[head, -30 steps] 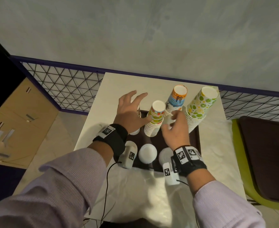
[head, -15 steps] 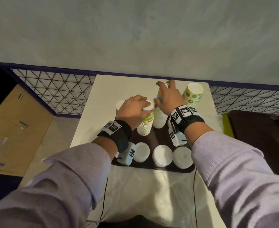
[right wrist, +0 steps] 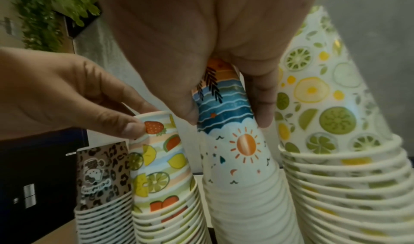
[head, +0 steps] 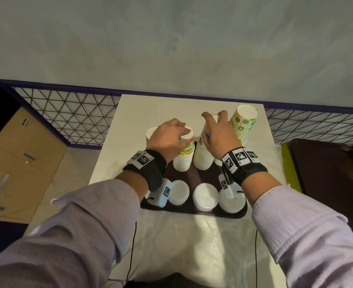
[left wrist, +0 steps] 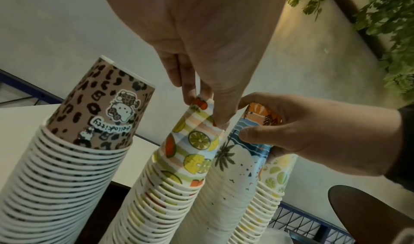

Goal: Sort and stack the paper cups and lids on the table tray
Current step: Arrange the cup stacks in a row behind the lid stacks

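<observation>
Left hand (head: 167,136) grips the top cup of the fruit-print stack (head: 184,156), fingertips (left wrist: 189,95) curled over its upturned base, thumb on the side. Right hand (head: 218,138) wraps the top of the beach-print stack (head: 202,161), thumb one side, fingers (right wrist: 262,95) the other.

All cups stand upside down, nested in tall columns. The two gripped stacks stand side by side at the tray's (head: 194,210) far edge, touching or nearly so; cannot tell which. Leopard-print stack (left wrist: 67,159) stands just left of the fruit one, toward the tray's far-left corner, mostly hidden behind the left hand in the head view. Lime-print stack (head: 243,123) stands right of the beach one, near the table's (head: 129,113) far-right corner, leaning slightly.

Three stacks of white lids (head: 205,196) in a row along the tray's near edge: left, middle, right, the right one partly behind the wrist camera.

Dark tray sits mid-table, clear plastic sheet (head: 192,246) covering the near part of the tabletop.
</observation>
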